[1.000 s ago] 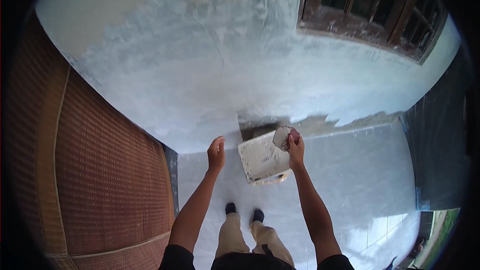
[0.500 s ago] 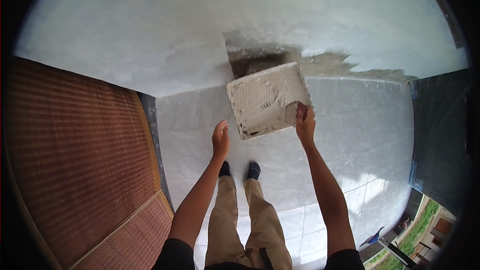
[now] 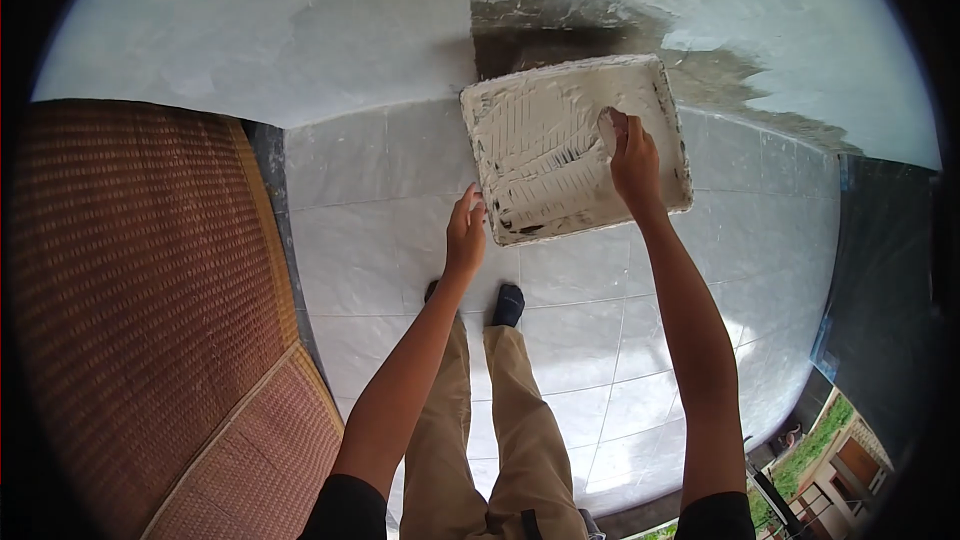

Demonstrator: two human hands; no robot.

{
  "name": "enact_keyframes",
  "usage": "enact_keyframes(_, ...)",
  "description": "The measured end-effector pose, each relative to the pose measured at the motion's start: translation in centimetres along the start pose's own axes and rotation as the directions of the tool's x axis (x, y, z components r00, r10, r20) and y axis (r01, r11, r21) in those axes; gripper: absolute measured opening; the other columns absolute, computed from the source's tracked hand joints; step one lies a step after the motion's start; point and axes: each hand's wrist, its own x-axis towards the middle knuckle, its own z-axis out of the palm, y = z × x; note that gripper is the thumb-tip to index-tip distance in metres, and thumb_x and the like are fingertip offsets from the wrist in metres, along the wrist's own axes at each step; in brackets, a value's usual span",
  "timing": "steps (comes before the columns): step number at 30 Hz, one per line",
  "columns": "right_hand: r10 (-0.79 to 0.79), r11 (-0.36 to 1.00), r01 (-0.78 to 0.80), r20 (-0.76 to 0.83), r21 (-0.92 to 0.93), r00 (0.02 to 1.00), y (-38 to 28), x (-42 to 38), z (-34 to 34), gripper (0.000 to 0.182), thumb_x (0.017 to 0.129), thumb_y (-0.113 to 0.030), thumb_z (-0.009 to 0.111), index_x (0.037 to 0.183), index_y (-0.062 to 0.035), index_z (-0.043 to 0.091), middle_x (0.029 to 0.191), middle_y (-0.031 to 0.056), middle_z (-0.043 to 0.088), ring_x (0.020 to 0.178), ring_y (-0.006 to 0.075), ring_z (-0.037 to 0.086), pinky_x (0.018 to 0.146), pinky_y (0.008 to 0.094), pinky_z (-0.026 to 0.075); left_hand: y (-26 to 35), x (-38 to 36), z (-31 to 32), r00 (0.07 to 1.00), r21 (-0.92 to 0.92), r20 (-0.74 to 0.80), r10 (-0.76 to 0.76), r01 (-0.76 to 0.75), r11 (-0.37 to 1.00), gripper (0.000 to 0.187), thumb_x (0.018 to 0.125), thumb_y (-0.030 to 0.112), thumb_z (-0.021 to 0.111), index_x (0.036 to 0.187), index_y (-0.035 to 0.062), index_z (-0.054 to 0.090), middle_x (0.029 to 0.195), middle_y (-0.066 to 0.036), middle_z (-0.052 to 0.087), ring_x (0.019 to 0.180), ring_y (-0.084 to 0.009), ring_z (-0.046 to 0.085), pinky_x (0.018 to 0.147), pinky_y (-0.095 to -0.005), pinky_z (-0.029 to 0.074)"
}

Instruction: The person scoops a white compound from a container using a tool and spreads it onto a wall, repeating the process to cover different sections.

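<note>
A square white tray (image 3: 520, 110) smeared with wet plaster lies on the tiled floor at the foot of a plastered wall (image 3: 280, 20). My right hand (image 3: 633, 162) is down inside the tray, closed on a plaster-coated scraper (image 3: 607, 127) whose blade touches the plaster. At the tray's near-left edge my left hand (image 3: 466, 235) has its fingers at the rim. My two feet in dark socks stand just behind the tray.
A brown woven mat (image 3: 130, 290) covers the floor on the left. Grey floor tiles (image 3: 600, 340) spread around my legs. A dark bare patch of wall (image 3: 560, 30) sits just beyond the tray. A dark panel (image 3: 880, 270) borders the right side.
My view has tipped down from the wall and window to the floor. My right hand has carried the scraper from above the tray down into it. My left hand has reached the tray's rim.
</note>
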Motion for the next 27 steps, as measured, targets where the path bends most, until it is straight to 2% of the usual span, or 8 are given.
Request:
enact_keyframes(7, 0.016, 0.998, -0.013, 0.055, -0.060, 0.998, -0.1, -0.3, 1.4, 0.013, 0.090, -0.003, 0.047, 0.103, -0.0013, 0.045, 0.086, 0.0247, 0.060, 0.081, 0.0427, 0.055, 0.070, 0.0516, 0.044, 1.3, -0.2, 0.6, 0.998, -0.035, 0.057, -0.025, 0.027, 0.999, 0.046, 0.098, 0.021, 0.037, 0.140, 0.0015, 0.038, 0.131, -0.013, 0.049, 0.113, -0.0186, 0.051, 0.092, -0.0328, 0.044)
enact_keyframes(10, -0.005, 0.999, 0.007, 0.060, -0.040, 0.998, -0.4, -0.6, 1.9, 0.014, 0.090, -0.002, 0.046, 0.104, -0.0011, 0.046, 0.088, 0.0247, 0.059, 0.081, 0.0416, 0.055, 0.070, 0.0508, 0.044, -0.3, 0.3, 0.5, 0.998, 0.018, 0.041, 0.051, -0.052, 0.999, 0.046, 0.098, 0.022, 0.037, 0.139, 0.0017, 0.039, 0.131, -0.013, 0.048, 0.114, -0.0188, 0.050, 0.092, -0.0329, 0.044)
enact_keyframes(13, -0.009, 1.000, 0.011, 0.091, -0.022, 0.996, -1.5, -1.2, 1.5, 0.017, 0.090, -0.002, 0.046, 0.107, -0.0007, 0.047, 0.087, 0.0238, 0.058, 0.081, 0.0405, 0.055, 0.070, 0.0495, 0.044, 0.3, 0.3, 0.4, 0.998, -0.035, 0.056, 0.009, -0.007, 0.999, 0.045, 0.098, 0.022, 0.037, 0.139, 0.0013, 0.040, 0.131, -0.013, 0.048, 0.115, -0.0192, 0.050, 0.092, -0.0327, 0.044)
enact_keyframes(18, -0.030, 0.999, 0.028, 0.110, 0.027, 0.993, -4.1, -2.7, 1.4, 0.020, 0.092, -0.002, 0.044, 0.110, 0.0003, 0.050, 0.084, 0.0229, 0.056, 0.079, 0.0394, 0.055, 0.068, 0.0470, 0.045, 0.0, 0.4, 0.6, 0.999, 0.000, 0.032, 0.037, -0.037, 0.999, 0.045, 0.098, 0.023, 0.036, 0.137, 0.0009, 0.041, 0.131, -0.013, 0.048, 0.114, -0.0188, 0.050, 0.093, -0.0327, 0.043)
enact_keyframes(20, -0.056, 0.997, 0.051, 0.088, 0.065, 0.995, -4.8, -3.6, 2.0, 0.016, 0.091, -0.002, 0.045, 0.106, 0.0003, 0.050, 0.083, 0.0233, 0.055, 0.078, 0.0395, 0.055, 0.066, 0.0468, 0.044, 0.4, 0.1, 0.8, 0.999, 0.012, 0.025, 0.041, -0.041, 0.999, 0.045, 0.098, 0.023, 0.036, 0.137, 0.0010, 0.042, 0.131, -0.013, 0.048, 0.113, -0.0185, 0.050, 0.092, -0.0327, 0.043)
enact_keyframes(22, 0.023, 0.997, -0.032, 0.124, 0.070, 0.992, -5.1, -4.7, 3.2, 0.010, 0.091, -0.002, 0.046, 0.100, 0.0003, 0.049, 0.082, 0.0236, 0.054, 0.077, 0.0396, 0.055, 0.066, 0.0471, 0.044, 1.3, -0.1, 1.1, 1.000, -0.119, -0.006, -0.022, 0.021, 0.993, 0.041, 0.095, 0.016, 0.039, 0.129, -0.0061, 0.046, 0.128, -0.016, 0.050, 0.121, -0.0233, 0.047, 0.103, -0.0310, 0.033)
enact_keyframes(26, 0.009, 0.993, -0.022, 0.111, 0.117, 0.994, -7.7, -6.2, 4.0, 0.008, 0.090, -0.001, 0.048, 0.097, 0.0007, 0.047, 0.081, 0.0245, 0.054, 0.076, 0.0405, 0.055, 0.065, 0.0474, 0.043, 0.8, 0.0, 1.1, 1.000, -0.076, -0.026, -0.015, 0.012, 0.997, 0.041, 0.096, 0.017, 0.038, 0.129, -0.0065, 0.045, 0.128, -0.017, 0.050, 0.121, -0.0239, 0.047, 0.103, -0.0313, 0.033)
enact_keyframes(27, 0.030, 0.992, -0.047, 0.136, 0.121, 0.990, -8.2, -6.7, 4.1, 0.010, 0.089, 0.000, 0.048, 0.099, 0.0010, 0.047, 0.082, 0.0245, 0.053, 0.076, 0.0406, 0.054, 0.065, 0.0475, 0.043, 0.3, 0.1, 1.0, 1.000, -0.060, -0.004, -0.005, 0.005, 0.998, 0.043, 0.097, 0.020, 0.036, 0.133, -0.0024, 0.044, 0.128, -0.013, 0.049, 0.116, -0.0208, 0.048, 0.098, -0.0323, 0.037)
